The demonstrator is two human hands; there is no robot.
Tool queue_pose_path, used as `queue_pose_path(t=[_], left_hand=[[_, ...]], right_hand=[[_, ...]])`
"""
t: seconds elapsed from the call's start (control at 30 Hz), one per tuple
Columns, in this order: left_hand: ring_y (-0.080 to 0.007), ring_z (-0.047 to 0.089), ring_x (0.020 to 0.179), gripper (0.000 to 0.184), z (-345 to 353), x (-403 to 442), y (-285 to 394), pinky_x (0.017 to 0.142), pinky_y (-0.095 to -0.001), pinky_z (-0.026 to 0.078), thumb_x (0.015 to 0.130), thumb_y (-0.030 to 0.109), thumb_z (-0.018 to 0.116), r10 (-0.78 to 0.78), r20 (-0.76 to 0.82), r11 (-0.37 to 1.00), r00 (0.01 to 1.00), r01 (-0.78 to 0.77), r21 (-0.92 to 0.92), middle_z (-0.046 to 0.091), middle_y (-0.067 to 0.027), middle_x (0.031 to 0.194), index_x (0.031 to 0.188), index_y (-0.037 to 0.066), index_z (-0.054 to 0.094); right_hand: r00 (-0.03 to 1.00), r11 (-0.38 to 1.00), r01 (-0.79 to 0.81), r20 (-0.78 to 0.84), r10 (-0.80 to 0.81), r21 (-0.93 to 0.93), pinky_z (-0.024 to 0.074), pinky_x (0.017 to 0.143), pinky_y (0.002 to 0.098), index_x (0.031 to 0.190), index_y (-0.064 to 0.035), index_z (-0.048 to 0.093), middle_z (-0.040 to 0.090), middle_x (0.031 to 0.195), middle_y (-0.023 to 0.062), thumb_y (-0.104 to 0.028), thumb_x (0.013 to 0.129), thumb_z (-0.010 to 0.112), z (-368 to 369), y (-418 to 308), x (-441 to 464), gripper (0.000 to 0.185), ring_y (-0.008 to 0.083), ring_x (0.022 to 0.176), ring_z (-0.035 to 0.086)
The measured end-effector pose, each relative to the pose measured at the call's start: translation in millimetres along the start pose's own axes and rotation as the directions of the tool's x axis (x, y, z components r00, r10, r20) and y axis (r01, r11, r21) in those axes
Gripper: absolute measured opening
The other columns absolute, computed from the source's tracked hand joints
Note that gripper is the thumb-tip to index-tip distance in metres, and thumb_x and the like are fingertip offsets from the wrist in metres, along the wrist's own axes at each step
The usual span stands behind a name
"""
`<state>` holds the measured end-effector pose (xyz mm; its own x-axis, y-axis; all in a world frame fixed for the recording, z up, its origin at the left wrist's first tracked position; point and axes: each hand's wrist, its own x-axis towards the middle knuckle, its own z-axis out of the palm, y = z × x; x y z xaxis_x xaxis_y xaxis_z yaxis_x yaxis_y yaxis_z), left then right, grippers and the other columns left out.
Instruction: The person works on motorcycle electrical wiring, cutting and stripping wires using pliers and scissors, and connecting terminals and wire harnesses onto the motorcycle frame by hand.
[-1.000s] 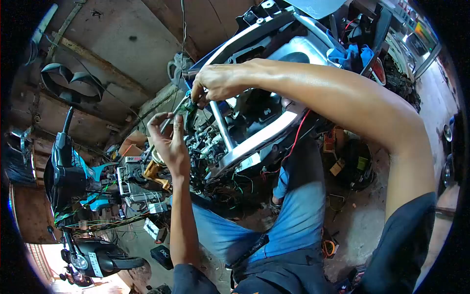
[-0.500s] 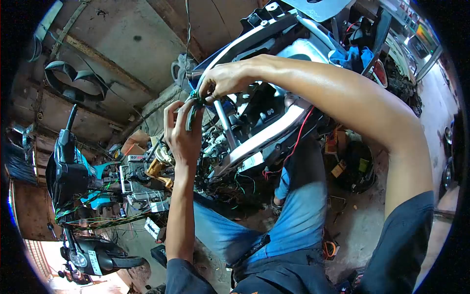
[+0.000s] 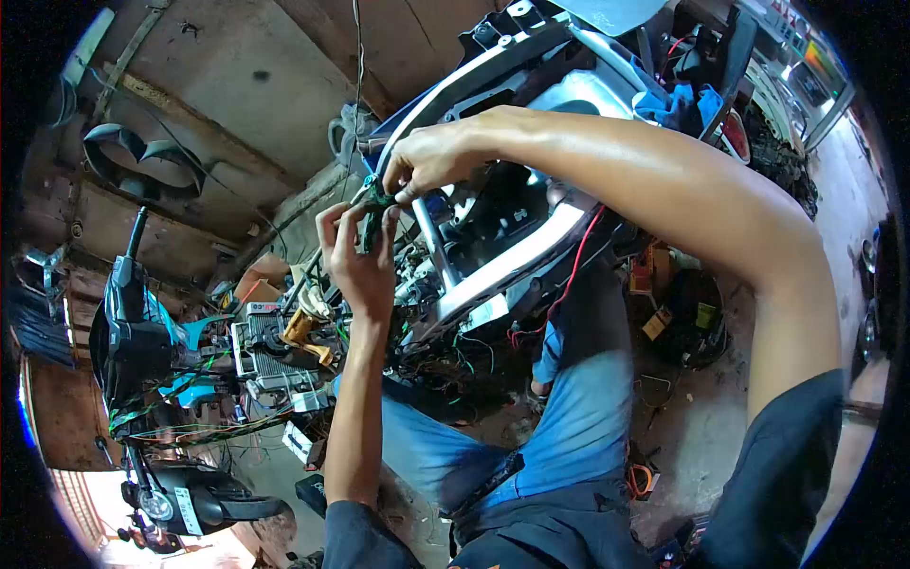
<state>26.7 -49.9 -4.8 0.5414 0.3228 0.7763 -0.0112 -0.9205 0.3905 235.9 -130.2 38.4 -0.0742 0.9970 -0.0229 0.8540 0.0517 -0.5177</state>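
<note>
In front of the motorcycle, both hands meet at a dark wire bundle [image 3: 372,224] with green and teal bits at its top. My left hand [image 3: 355,261], raised with the fingers pointing up, closes its thumb and fingertips around the bundle's lower black part. From above and to the right, my right hand [image 3: 431,163] pinches the upper part near the green wires; its fingertips are partly hidden behind the knuckles. Just behind them lies the stripped motorcycle body [image 3: 512,261], with silver frame tubes and a white panel.
A red wire [image 3: 575,275] hangs from the frame near my right knee. Several loose engine parts and a radiator [image 3: 268,341] crowd the left side. A scooter front with handlebar [image 3: 128,327] stands farther left. An orange cable coil [image 3: 643,481] lies on the floor.
My left hand has shifted slightly down and its fingers have spread a little, so more of the dark bundle shows. My right hand stays close by, pinching.
</note>
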Motion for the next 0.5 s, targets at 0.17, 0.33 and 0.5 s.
queue_pose_path(t=[0.17, 0.33, 0.5], left_hand=[[-0.0222, 0.061, 0.093, 0.027, 1.2, -1.4, -1.3, 0.080, -0.0356, 0.049, 0.090, 0.016, 0.082, -0.137, 0.082, 0.970, 0.987, 0.151, -0.191, 0.057, -0.0114, 0.106, 0.100, -0.003, 0.067], [-0.0193, 0.051, 0.088, 0.036, -7.8, -0.5, -6.1, 0.080, -0.0338, 0.045, 0.096, 0.027, 0.076, -0.158, 0.231, 0.953, 0.960, 0.210, -0.217, 0.050, -0.0088, 0.105, 0.104, -0.004, 0.060], [-0.0253, 0.057, 0.093, 0.028, -3.5, -4.7, 0.3, 0.082, -0.0375, 0.048, 0.092, 0.017, 0.080, -0.088, 0.094, 0.991, 0.992, 0.097, -0.097, 0.055, -0.0120, 0.107, 0.105, -0.003, 0.065]], right_hand=[[0.998, 0.999, -0.040, 0.048, 0.039, 0.026, 0.0542, 0.090, 0.0425, 0.128, -0.0150, 0.074, 0.077, 0.112, 0.0153, -0.039, 0.096, 0.071, -2.6, -4.6, -4.8, 0.040, 0.0290, 0.101, 0.072], [0.997, 0.996, 0.023, 0.069, -0.028, 0.081, 0.0533, 0.092, 0.0419, 0.130, -0.0174, 0.073, 0.078, 0.115, 0.0137, -0.039, 0.096, 0.072, 3.0, 0.5, 4.7, 0.041, 0.0277, 0.105, 0.072], [0.999, 0.998, 0.012, 0.041, -0.014, 0.057, 0.0528, 0.093, 0.0427, 0.133, -0.0158, 0.072, 0.077, 0.118, 0.0133, -0.036, 0.096, 0.071, 3.1, -1.8, 2.9, 0.042, 0.0282, 0.108, 0.071]])
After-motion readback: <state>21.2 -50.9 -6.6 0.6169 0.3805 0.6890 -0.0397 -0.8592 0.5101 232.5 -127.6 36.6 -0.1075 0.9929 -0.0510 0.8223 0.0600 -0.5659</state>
